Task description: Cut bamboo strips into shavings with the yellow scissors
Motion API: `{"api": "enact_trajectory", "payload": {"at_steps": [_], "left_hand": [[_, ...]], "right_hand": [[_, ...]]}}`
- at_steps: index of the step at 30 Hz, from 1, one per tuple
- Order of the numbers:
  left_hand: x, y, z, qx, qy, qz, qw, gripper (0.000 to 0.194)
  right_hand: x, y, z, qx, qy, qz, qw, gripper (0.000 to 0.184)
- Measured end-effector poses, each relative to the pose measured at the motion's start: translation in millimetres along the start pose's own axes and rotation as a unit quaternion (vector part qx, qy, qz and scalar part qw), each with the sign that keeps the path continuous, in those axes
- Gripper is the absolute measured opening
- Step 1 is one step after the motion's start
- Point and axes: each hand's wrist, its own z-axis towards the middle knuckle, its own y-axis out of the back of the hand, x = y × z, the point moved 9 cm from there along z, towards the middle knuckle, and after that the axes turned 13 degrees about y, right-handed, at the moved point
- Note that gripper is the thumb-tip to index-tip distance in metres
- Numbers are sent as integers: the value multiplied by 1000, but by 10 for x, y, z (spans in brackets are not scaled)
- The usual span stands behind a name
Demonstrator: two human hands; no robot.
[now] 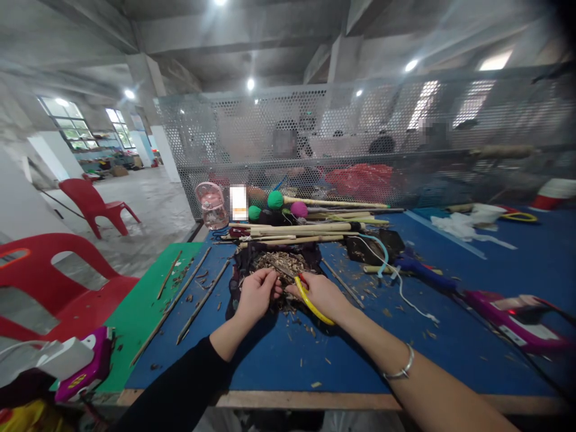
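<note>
My right hand (pixel 321 293) is closed around the yellow handle of a pair of scissors (pixel 309 302), whose blades point up and left toward my other hand. With fingertips pinched together, my left hand (pixel 258 292) sits just left of the blades; what it holds, if anything, is too small to make out. Beneath both hands a heap of chopped brown plant bits (pixel 288 263) lies on a dark cloth (pixel 234 288). Thin sticks (pixel 202 303) rest on the blue table to the left.
Behind the heap lie pale stalks (pixel 306 229), green yarn balls (pixel 275 199) and a magenta one (pixel 299 209). A pink-lidded bottle (pixel 213 207) stands at the back left. Purple power strips (pixel 517 321) flank the work area. A perforated metal screen (pixel 270 132) closes the far edge; red chairs (pixel 67 282) stand left.
</note>
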Motion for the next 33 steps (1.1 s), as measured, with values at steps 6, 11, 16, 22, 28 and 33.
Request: {"api": "enact_trajectory", "payload": {"at_steps": [6,11,16,22,28,33], "left_hand": [[-222,31,-128,-53,-114,148,981,29],[-191,65,-107,-65,-111,167,978,28],[-18,83,3,-43,-41,82,995,27],[-2,177,49,-71,-27,9,997,26],[-135,161,-40,-94,-84,117,985,20],[-183,120,-96,-89,-108,135,981,21]], "right_hand": [[102,-25,2,-21,6,16,1000,49],[-8,-99,-12,-13,-34,7,999,47],[-53,-162,5,0,-32,56,998,46],[-47,-137,12,-4,-30,45,999,46],[72,-144,-34,15,-12,70,997,51],[183,-78,-26,-27,17,90,995,50]]}}
